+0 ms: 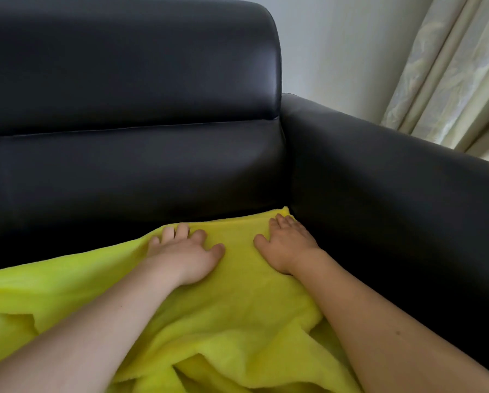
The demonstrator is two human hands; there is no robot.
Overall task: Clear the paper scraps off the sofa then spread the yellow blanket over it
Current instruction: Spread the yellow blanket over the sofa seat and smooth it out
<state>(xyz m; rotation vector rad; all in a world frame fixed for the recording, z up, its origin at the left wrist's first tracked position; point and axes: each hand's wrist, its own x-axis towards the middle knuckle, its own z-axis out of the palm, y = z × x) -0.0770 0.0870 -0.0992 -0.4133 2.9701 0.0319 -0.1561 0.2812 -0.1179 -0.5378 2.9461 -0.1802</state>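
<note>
The yellow blanket (pixel 237 302) lies over the seat of the black leather sofa (pixel 129 89), its far edge running along the foot of the backrest into the corner by the right armrest. My left hand (pixel 185 252) lies flat on the blanket near that far edge, fingers spread. My right hand (pixel 287 245) presses flat on the blanket's corner, right beside the armrest (pixel 379 177). Closer to me the cloth is rumpled into folds. No paper scraps show anywhere in view.
The sofa's backrest rises behind the hands, and its armrest walls off the right side. A pale wall (pixel 336 46) and a light patterned curtain (pixel 453 72) stand beyond the armrest at the upper right.
</note>
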